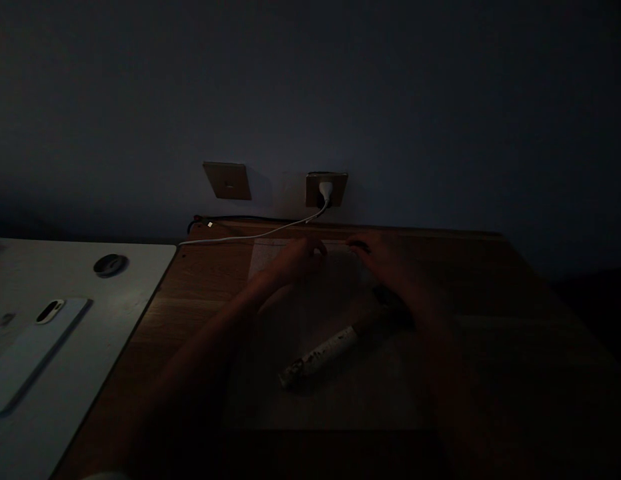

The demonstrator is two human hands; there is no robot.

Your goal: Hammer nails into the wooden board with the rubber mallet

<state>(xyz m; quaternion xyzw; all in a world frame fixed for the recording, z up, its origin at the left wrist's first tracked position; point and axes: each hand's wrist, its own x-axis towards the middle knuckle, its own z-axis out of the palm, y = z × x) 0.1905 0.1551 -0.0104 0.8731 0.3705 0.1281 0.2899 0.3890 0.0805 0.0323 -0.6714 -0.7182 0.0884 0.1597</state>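
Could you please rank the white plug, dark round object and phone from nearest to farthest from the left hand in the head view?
1. White plug: in the wall socket, beyond the left hand.
2. Dark round object: left, on the white surface.
3. Phone: farther left, nearer the viewer.

Wearer's arms, dim light: hands and forearms bare.
Left hand [301,260] and right hand [385,257] uncovered; left forearm [215,327] and right forearm [433,323] slim, tapering toward the wrists. Pale curved edge [107,476] at bottom left, by the left arm: cuff or otherwise, cannot tell. Lower arms lost in shadow; skin markings unreadable.
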